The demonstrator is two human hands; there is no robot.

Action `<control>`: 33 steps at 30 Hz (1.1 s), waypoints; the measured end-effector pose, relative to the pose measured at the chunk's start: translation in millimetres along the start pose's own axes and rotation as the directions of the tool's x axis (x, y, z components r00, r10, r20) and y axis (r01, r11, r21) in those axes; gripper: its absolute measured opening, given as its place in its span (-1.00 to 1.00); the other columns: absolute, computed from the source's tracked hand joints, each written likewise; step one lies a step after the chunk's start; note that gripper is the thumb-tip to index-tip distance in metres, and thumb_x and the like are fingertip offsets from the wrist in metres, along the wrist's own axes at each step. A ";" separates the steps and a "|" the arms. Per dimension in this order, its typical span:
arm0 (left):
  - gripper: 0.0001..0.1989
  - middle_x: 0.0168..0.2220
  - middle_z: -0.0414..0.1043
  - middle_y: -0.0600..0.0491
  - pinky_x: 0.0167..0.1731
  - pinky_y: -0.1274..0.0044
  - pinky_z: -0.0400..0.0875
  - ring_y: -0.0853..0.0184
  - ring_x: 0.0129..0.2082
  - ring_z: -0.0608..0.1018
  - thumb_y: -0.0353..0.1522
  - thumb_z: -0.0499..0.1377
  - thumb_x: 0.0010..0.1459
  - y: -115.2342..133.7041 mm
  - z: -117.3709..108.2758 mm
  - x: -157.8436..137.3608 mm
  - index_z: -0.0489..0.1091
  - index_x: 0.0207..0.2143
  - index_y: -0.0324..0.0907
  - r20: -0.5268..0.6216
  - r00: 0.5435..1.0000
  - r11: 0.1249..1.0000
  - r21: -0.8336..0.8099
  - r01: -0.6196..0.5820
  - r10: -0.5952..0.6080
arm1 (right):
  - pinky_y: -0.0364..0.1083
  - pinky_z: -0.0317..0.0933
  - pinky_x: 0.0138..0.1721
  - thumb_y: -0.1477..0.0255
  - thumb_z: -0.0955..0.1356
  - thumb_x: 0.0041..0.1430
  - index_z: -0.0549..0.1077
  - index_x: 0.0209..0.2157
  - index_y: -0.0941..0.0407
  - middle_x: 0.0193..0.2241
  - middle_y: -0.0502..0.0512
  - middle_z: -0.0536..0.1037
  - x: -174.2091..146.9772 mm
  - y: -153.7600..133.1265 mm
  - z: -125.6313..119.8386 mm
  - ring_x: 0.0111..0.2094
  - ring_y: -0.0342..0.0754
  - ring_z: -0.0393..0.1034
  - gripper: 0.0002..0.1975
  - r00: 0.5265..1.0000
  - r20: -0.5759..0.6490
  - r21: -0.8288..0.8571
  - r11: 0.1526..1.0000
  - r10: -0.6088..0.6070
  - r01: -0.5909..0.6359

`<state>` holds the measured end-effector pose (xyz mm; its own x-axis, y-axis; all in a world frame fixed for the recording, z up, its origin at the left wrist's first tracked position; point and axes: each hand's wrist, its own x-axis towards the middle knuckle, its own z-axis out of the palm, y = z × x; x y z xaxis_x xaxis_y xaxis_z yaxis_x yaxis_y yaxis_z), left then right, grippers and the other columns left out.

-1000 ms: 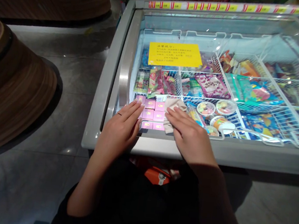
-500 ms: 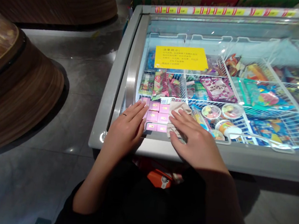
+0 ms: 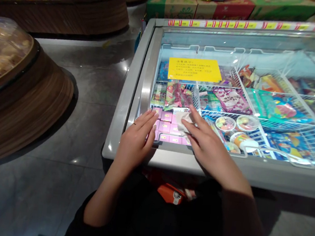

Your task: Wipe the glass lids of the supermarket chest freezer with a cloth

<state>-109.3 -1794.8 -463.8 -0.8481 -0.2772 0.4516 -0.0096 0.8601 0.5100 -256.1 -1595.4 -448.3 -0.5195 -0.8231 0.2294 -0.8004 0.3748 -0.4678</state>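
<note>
My left hand lies with its fingers stretched out on the glass lid of a chest freezer, at the front left corner. Nothing shows in it. A bunched pale tissue is under the fingertips of my right hand, which holds it against the glass. Below the glass, between the hands, are rows of small pink boxes. Right of the tissue, ice cream cups with clear lids lie in the basket. Part of the tissue is hidden by my right fingers.
A yellow paper notice is on the glass farther back. Wire baskets below hold bagged frozen treats. Price labels run along the back rim, with printed cartons behind. Rounded wooden display stands are on the left, across grey floor tiles.
The tissue has been gathered into a smaller bunch under my right fingers, whose index finger is now lifted and spread. My left hand stays on the glass. The whole view has shifted slightly.
</note>
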 end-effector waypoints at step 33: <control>-0.49 0.37 0.37 -0.19 0.40 0.20 0.35 0.13 0.43 0.35 -0.54 0.01 0.43 -17.9 -15.3 -9.9 0.24 0.39 -0.25 -0.045 0.995 0.980 0.181 -0.078 0.088 | 0.20 0.17 0.42 0.75 0.18 0.24 0.38 0.38 0.13 0.40 0.18 0.34 28.4 -33.0 40.2 0.46 0.08 0.11 -0.29 0.998 0.050 -0.092 0.995 -0.029 0.033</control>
<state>-92.6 -1814.0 -466.2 -0.8211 -0.2197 0.5268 -0.0388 0.9423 0.3325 -232.4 -1648.4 -460.6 -0.4806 -0.8538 0.2003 -0.8414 0.3846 -0.3797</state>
